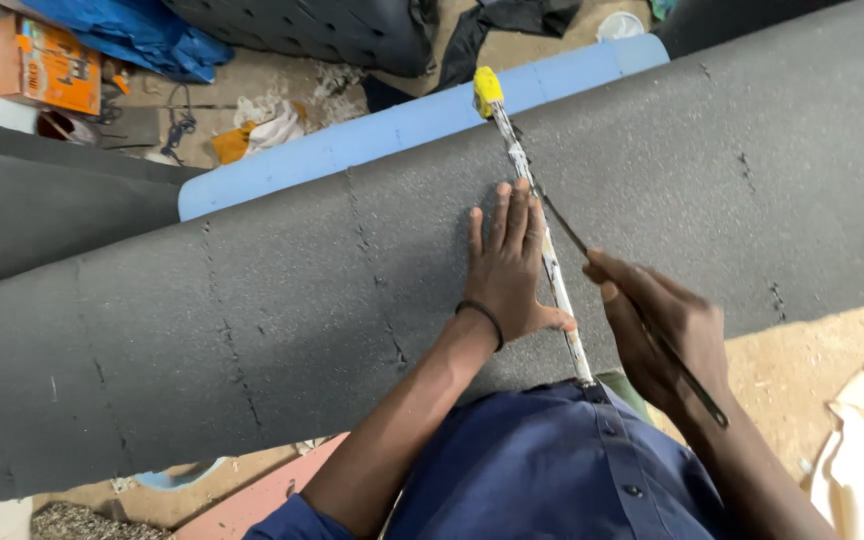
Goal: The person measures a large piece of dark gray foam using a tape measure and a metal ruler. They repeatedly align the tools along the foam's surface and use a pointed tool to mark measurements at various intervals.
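Head view:
Left hand [508, 268]: lay flat at frame centre, fingers spread, pressing a paint-flecked straightedge [552, 270] with a yellow end onto the dark grey foam sheet [252, 310].
Right hand [657, 335]: right of centre, fingers closed around a thin dark blade [642, 320], its tip against the straightedge.
Foam sheet: ran diagonally across the whole frame.
Blue foam strip [392, 130]: upper middle, under the grey sheet's far edge.
Orange box [47, 65]: upper left corner.

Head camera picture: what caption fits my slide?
Left hand pins paint-flecked straightedge on dark grey foam sheet; right hand runs thin blade alongside.
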